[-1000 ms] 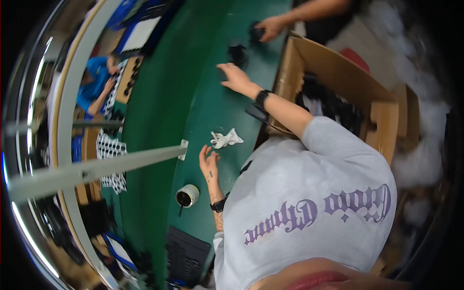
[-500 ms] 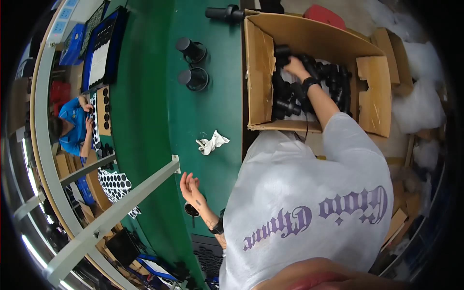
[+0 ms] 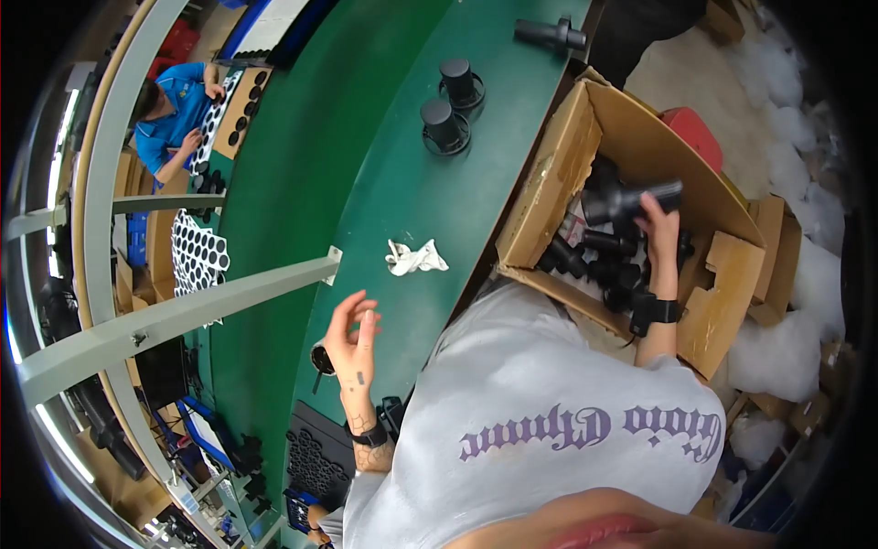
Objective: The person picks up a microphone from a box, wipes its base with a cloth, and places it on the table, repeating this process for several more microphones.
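Note:
My right hand (image 3: pixel 662 233) grips a black tubular part (image 3: pixel 615 203) with one wider end, tilted over the open cardboard box (image 3: pixel 541 206). Beneath it in the box lie several similar black parts (image 3: pixel 611 273). My left hand (image 3: pixel 352 340) hovers over the green table (image 3: pixel 389 316), empty, thumb and loosely bent fingers apart. Close by it is a small round black object (image 3: pixel 320 359), partly hidden by the hand. A crumpled white cloth (image 3: pixel 416 258) lies on the table between my left hand and the box.
Two black cup-shaped parts (image 3: pixel 444 128) stand farther along the table, and another black part (image 3: pixel 549 35) lies at its far end. A pale metal post (image 3: pixel 219 306) slants across the left. Across the table a person in blue (image 3: pixel 178 114) handles small black discs.
My right hand has lifted a black part up from the pile in the box. My view has turned, so table and box appear tilted. My left hand remains raised over the table.

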Demonstrator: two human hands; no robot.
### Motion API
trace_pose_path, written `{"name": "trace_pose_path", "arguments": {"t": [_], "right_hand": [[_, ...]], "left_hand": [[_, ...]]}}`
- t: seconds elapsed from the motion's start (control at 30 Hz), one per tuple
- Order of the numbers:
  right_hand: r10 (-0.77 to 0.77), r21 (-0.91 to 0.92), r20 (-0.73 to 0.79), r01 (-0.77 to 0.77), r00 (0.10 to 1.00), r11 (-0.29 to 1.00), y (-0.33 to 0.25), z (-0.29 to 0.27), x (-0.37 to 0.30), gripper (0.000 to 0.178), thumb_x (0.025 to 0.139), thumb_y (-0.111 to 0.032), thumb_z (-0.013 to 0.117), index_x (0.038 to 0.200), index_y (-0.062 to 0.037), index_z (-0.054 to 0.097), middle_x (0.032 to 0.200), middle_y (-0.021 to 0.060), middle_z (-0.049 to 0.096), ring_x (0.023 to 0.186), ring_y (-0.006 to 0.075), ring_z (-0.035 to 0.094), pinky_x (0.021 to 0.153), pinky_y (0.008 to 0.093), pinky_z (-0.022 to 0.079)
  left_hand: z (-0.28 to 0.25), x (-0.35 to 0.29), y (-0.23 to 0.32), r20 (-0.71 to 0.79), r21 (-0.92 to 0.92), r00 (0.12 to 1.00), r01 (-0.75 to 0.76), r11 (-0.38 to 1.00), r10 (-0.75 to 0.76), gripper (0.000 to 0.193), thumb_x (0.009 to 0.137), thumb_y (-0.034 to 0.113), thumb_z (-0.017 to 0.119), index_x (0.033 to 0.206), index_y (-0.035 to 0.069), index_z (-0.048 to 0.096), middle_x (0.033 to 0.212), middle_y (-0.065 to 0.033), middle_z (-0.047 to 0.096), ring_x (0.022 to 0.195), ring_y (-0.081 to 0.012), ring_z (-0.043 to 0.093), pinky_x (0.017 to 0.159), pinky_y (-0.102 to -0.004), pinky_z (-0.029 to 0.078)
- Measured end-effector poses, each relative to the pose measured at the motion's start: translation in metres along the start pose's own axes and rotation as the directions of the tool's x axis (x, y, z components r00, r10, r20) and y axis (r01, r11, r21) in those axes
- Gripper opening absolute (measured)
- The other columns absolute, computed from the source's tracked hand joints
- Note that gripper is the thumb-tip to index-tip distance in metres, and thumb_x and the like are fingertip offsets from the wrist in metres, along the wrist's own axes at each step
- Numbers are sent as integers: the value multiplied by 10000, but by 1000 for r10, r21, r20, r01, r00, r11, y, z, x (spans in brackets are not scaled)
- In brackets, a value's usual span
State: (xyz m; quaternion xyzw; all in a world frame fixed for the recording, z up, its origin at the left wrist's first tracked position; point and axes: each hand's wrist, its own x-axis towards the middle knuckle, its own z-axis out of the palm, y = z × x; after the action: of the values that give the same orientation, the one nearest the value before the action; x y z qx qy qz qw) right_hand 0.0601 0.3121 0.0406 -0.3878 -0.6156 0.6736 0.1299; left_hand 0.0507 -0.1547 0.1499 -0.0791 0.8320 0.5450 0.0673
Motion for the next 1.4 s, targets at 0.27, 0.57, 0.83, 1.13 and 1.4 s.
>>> {"name": "trace_pose_path", "arguments": {"t": [0.27,0.57,0.83,1.13,1.4], "right_hand": [[-244,511,857,-685,454,518,-66,152,-82,550,895,-404,525,1274,-10,460,1186,173,582,1050,274,597,929,424,483],[-185,459,857,-549,480,699,-87,183,-116,534,856,-397,610,1231,-39,482,1119,114,611,1013,209,617,886,356,516],[-309,394,917,-703,253,592,-107,204,-114,560,880,-379,567,1290,-46,379,1210,195,538,1087,265,574,934,403,488],[-10,272,931,-677,364,684,-113,220,-113,404,869,-389,560,1047,-26,559,896,91,652,758,175,649,692,309,549],[73,234,746,-363,662,902,-103,208,-121,438,853,-403,576,1057,-18,530,898,93,635,779,170,635,736,302,534]], "left_hand": [[76,5,114,-34,57,619,-783,620,785,780,511,168,899,1167,24,503,1183,-142,470,866,-180,615,584,-239,572],[68,-4,106,-183,213,553,-785,582,813,696,510,93,868,1107,28,516,1087,-94,461,926,-187,556,622,-232,551],[65,-7,112,-193,413,359,-815,408,913,664,502,250,904,1031,74,542,1029,-76,477,862,-199,544,712,-296,472],[38,36,111,76,273,430,-877,396,899,309,662,-39,695,963,32,694,825,-69,572,610,-171,571,524,-270,477],[34,43,109,259,504,351,-844,184,900,420,605,20,627,1020,72,668,876,-56,595,620,-176,567,512,-274,465]]}}
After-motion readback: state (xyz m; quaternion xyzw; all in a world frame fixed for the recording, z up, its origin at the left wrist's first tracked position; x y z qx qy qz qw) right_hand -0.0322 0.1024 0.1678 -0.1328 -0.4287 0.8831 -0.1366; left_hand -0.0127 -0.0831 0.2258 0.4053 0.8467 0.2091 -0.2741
